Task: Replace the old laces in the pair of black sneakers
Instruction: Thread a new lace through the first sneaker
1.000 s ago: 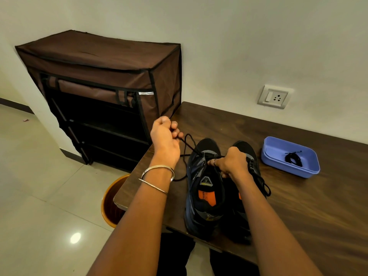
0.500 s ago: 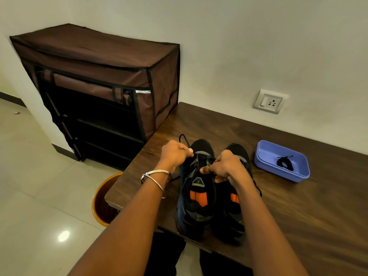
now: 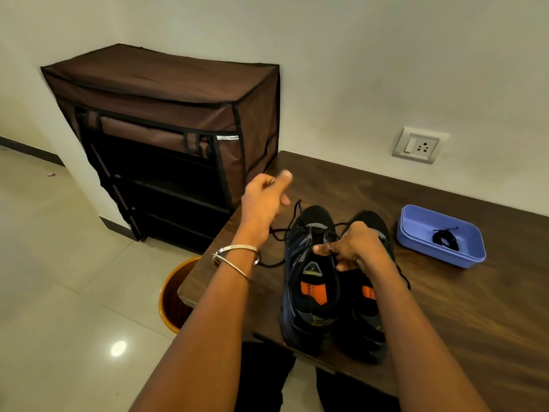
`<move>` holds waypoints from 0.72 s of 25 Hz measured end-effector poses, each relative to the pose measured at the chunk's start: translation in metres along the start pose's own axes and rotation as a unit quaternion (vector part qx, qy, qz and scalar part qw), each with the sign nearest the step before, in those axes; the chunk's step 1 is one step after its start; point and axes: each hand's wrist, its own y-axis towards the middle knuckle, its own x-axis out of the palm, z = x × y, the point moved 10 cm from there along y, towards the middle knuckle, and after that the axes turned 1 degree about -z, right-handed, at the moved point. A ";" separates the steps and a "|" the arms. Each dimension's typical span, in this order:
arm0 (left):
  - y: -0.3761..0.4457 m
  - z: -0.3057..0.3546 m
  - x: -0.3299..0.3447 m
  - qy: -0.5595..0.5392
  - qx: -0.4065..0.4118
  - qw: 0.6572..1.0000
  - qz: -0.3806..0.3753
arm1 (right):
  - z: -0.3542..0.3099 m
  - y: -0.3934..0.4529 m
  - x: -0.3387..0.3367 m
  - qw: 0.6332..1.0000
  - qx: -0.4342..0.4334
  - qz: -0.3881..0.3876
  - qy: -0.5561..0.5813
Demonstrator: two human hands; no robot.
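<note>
Sneakers (image 3: 335, 278) stand side by side near the front edge of our table (image 3: 475, 307), toes away from us, orange insole patches showing. We are unlacing the left shoe (image 3: 310, 275): its old lace (image 3: 292, 230) runs slack from the upper eyelets out to the left across the wood.

Our right hand (image 3: 355, 248) is curled over the shoe's tongue, thumb and forefinger pinching a strand at the eyelets. Our left hand (image 3: 266, 200) is raised above the table corner, motion-blurred, fingers loosely curled with the thumb up; we cannot tell whether it holds the lace.

To do this step well, we judge it best to keep the right hand pinning the shoe and free one crossing at a time, drawing the lace straight out along the line of each eyelet so that the tip does not snag. The slack should be kept clear of the other shoe (image 3: 370, 233), which is laced.

Further right sits a blue tray (image 3: 416, 233) holding a coiled black lace (image 3: 445, 238), probably a replacement.

Writing: each orange patch bears letters, seemingly "cush", cut off. A white tag on the brown rack (image 3: 166, 93) reads roughly "Studi". An orange bin (image 3: 170, 298) stands below the table's corner.
</note>
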 end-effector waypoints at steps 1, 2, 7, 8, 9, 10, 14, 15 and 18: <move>0.002 -0.007 0.002 0.195 0.009 0.981 -0.008 | 0.000 0.000 0.001 1.000 0.000 0.000 0.001; 0.003 -0.020 0.008 0.332 -0.002 0.942 -0.035 | 0.000 0.001 0.001 1.000 -0.002 0.002 0.004; -0.003 -0.054 0.034 0.503 -0.046 0.850 -0.150 | 0.002 0.003 0.002 1.000 -0.003 0.000 0.020; 0.000 -0.053 0.033 0.509 -0.038 0.849 -0.136 | 0.002 0.002 0.002 1.000 -0.002 -0.002 0.023; 0.001 -0.051 0.032 0.495 -0.029 0.859 -0.125 | 0.002 0.001 0.002 1.000 -0.002 -0.003 0.026; 0.003 -0.051 0.031 0.449 -0.024 0.885 -0.121 | 0.002 0.001 0.002 1.000 -0.004 -0.003 0.027; 0.000 -0.043 0.029 0.064 -0.068 0.993 -0.076 | 0.005 0.002 0.004 0.999 -0.002 -0.010 0.045; -0.002 -0.037 0.031 -0.066 -0.080 0.992 -0.065 | 0.005 0.002 0.004 0.999 0.000 -0.011 0.049; -0.002 -0.007 0.032 -0.426 -0.066 0.901 -0.047 | 0.005 0.002 0.004 0.999 0.009 -0.011 0.043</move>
